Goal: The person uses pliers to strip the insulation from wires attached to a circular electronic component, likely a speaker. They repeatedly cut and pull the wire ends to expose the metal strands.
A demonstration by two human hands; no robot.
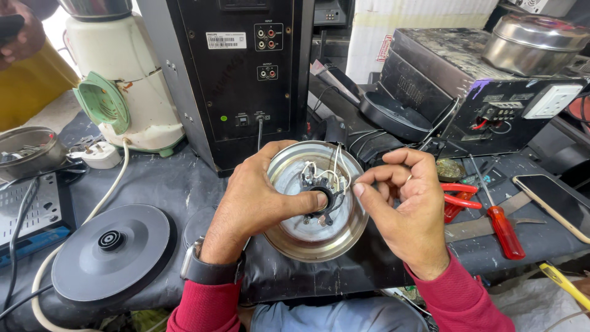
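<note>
My left hand (258,200) holds a round metal kettle base plate (307,237) tilted up toward me, thumb pressed on the black connector at its centre (324,200). White wires loop from that connector. My right hand (409,206) pinches one of the white wires (344,178) at the plate's right edge between thumb and forefinger. A watch sits on my left wrist (189,263). Both sleeves are red.
A black round kettle power base (110,252) with white cord lies at left. A black speaker box (236,74) stands behind, a white-green mixer (123,86) at back left. A red screwdriver (501,224), red-handled pliers (458,197) and a phone (553,200) lie right. Another person's hand (18,34) is top left.
</note>
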